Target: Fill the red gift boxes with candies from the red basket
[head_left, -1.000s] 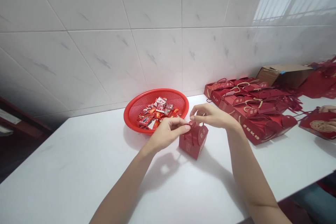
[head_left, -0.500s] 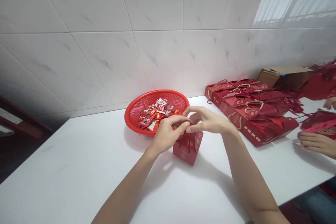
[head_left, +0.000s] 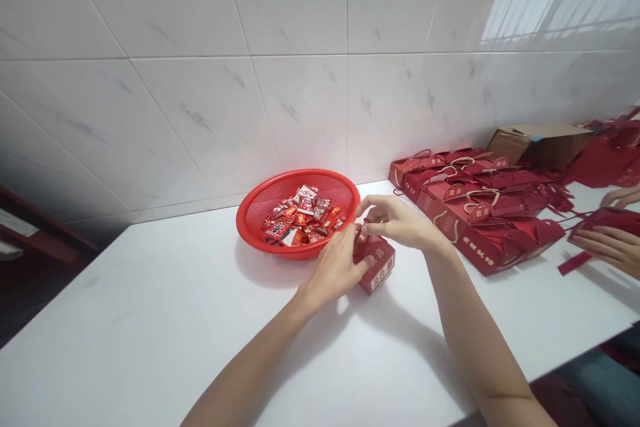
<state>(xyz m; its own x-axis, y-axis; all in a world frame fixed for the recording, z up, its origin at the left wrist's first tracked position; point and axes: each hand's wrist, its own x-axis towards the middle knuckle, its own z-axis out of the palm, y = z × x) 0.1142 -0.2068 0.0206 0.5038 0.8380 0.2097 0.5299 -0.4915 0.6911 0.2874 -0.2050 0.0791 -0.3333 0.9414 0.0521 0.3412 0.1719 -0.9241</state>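
Note:
A small red gift box (head_left: 379, 268) with printed characters sits between my hands on the white table, turned so that a face with a white label shows. My left hand (head_left: 341, 260) grips its left side, thumb on the front face and fingers near the top. At the box's top, my right hand (head_left: 393, 221) has its fingers bent and pinched together; what they pinch is mostly covered by the fingers. Just behind my left hand stands a red plastic basket (head_left: 249, 235) holding several wrapped candies (head_left: 303, 215).
Rows of red gift boxes (head_left: 465, 213) with rope handles stand at right, by a cardboard box (head_left: 523, 143). At the far right, another person's hands (head_left: 607, 247) handle a red box with a ribbon. A tiled wall (head_left: 300, 113) backs the white table (head_left: 150, 320).
The gift box has tipped and turned, showing its labelled face. My left hand has moved from its top to its side. At right, the other person's hands and ribbon have shifted.

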